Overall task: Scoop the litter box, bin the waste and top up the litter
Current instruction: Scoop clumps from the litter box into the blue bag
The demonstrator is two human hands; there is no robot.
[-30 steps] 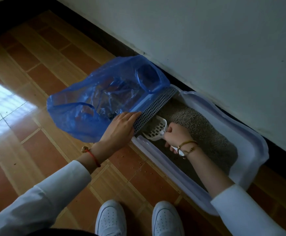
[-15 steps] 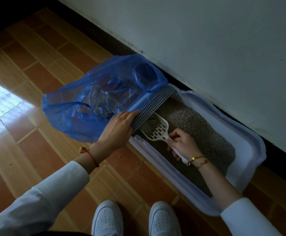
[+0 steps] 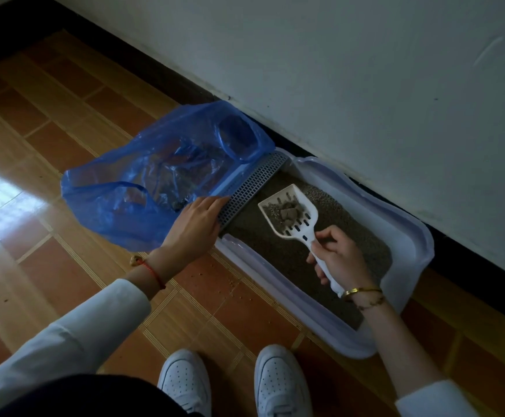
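Clumps of soiled litter sit in the bowl of a white slotted scoop, held level above the grey litter inside the pale litter box. That box lies on the tiled floor with its long side along the wall. The right hand is clenched around the scoop's handle, fingers wrapped over it, a gold bracelet at the wrist. A grey perforated grate spans the box's left end, and a blue plastic bag lies open on the floor right against it, with some dark waste visible through the plastic. The left hand rests palm down where bag and grate meet, fingers flat and pressing on the bag's edge rather than closed around anything; a red cord circles its wrist. Scattered grains of litter dot the floor tiles just beside the box's near rim. Two white shoes stand at the bottom of the view, toes pointing toward the box, and white sleeves cover both forearms.
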